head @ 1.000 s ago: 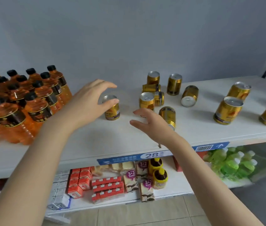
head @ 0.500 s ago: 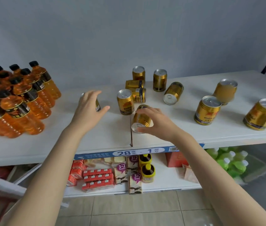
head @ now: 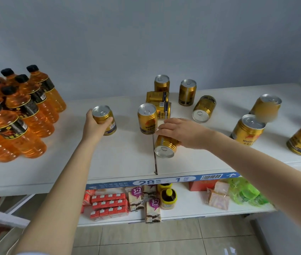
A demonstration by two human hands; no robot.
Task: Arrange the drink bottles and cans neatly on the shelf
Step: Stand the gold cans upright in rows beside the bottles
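Observation:
Several gold drink cans are scattered over the white shelf (head: 120,162). My left hand (head: 93,126) grips one upright gold can (head: 107,119) left of the middle. My right hand (head: 182,133) is closed over a gold can lying on its side (head: 165,148), its silver top facing me near the shelf seam. Another can (head: 147,118) stands upright just behind that hand. Two cans (head: 159,102) lie flat behind it, and others stand or lie toward the right (head: 247,130). Orange bottles with black caps (head: 26,107) stand grouped at the left.
A blue price strip (head: 164,180) runs along the shelf's front edge. The lower shelf (head: 192,212) holds red cartons, snack packs, yellow-lidded jars and green bags. A grey wall backs the shelf. Tiled floor lies below.
My left hand has closed on the upright can and shifted it left toward the bottles. My right hand reached the lying can and grips it from above.

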